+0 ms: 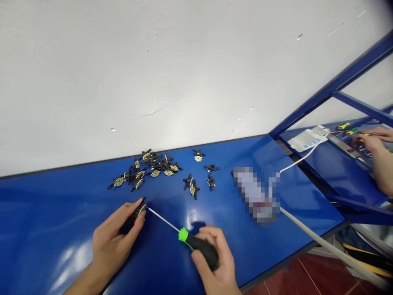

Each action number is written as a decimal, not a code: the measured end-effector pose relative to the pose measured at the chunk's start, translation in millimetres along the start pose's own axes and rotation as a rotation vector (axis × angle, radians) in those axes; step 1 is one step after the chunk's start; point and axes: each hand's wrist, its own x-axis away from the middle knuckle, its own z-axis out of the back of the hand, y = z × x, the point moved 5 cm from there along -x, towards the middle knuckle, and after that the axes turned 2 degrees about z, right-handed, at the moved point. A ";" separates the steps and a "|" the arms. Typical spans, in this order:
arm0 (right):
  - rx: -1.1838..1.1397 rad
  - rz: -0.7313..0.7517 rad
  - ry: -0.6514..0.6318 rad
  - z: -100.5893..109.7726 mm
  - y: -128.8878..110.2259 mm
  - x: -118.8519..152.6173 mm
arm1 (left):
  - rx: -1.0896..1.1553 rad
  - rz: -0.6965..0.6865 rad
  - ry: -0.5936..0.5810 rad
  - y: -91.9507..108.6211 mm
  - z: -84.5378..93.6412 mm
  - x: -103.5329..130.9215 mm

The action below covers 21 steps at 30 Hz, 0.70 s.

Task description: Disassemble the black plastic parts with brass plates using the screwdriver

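Note:
My left hand (115,235) pinches a small black plastic part with a pale round disc (139,210) between thumb and fingers, a little above the blue table. In my right hand (219,258) is a screwdriver (201,248) with a black and bright green handle. Its thin shaft points left and its tip meets, or nearly meets, the disc side of the part; exact contact I cannot tell. Beyond my left hand lies a pile of similar black parts (156,164), several showing pale discs. A few more loose parts (192,186) lie to the right of the pile.
A blurred-out flat object (254,194) lies on the blue table (172,270) at right, with a white cable (325,237) running off it. A blue metal frame (334,86) borders the right side. Past it, another person's hand (376,151) works near tools. A white wall stands behind.

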 end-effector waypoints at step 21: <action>0.208 0.055 -0.029 0.3 -8.2 0.0 | 0.211 -0.116 -0.027 22.9 5.5 -9.2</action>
